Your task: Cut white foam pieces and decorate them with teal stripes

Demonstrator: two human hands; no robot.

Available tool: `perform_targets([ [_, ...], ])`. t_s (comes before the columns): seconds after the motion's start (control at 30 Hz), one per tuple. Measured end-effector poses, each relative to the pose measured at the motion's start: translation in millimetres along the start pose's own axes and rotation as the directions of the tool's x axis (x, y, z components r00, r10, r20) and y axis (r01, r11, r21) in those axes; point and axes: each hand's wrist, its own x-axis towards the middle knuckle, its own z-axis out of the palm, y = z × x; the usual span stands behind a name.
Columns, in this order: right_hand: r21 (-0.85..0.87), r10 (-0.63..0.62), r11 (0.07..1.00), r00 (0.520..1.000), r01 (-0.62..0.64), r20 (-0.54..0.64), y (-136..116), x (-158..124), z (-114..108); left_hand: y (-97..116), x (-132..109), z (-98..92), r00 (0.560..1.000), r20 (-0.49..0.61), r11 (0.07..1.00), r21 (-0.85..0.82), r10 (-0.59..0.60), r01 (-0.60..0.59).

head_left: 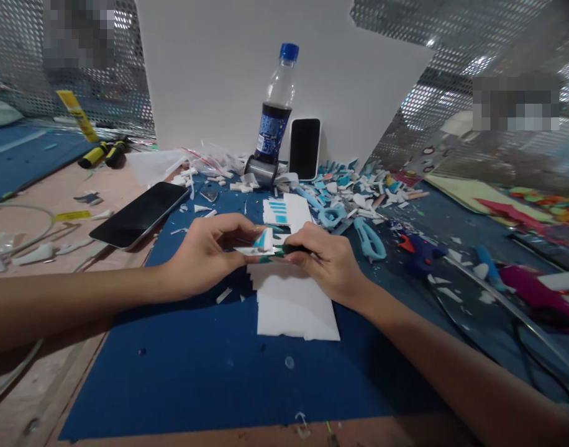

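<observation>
The head view took in a cluttered worktop [56,177], with a blue-capped plastic drink bottle [272,127], part full of dark liquid, before an upright white board [219,74]. On the near side of the bottle, both hands met over a blue mat [210,385]. The left hand [207,254] had its fingers curled and the tips pinched around a small white-and-blue piece [264,239]. The right hand [328,261] was closed around a cutting tool [253,251] with a pointed silvery blade, which lay against or just beside that piece; the fingers hid too much to tell its exact kind. Beneath them, also nearer than the bottle, lay a white sheet [296,310] with ragged edges and a blue-striped strip [277,212]. A grey spool [262,172] sat right at the bottle's foot. Just right of the bottle a smartphone [305,149] leaned upright, with white and blue scraps [345,183] heaped farther right; left of it and nearer, a black-screened phone [140,214] lay flat, while yellow-and-black handles [102,154] rested well to its left.
</observation>
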Motion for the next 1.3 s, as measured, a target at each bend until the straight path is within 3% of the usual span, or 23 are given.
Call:
perform_targets([
  [0.23, -0.011, -0.034, 0.999, 0.999, 0.034, -0.029, 6.4, -1.4, -0.1, -6.7, -1.4, -1.8, 0.998, -0.063, 0.999, -0.032, 0.007, -0.009],
  [0.5, -0.016, -0.041, 0.999, 0.999, 0.041, -0.003, 4.9, -0.4, 0.8, -7.3, 1.2, -1.3, 0.996, -0.024, 0.995, 0.039, 0.089, -0.088],
  [1.3, -0.005, -0.053, 0.999, 0.998, 0.052, -0.029, 2.0, -0.5, 4.8, -7.9, -0.8, -0.6, 0.997, 0.012, 0.991, 0.102, 0.081, -0.081],
])
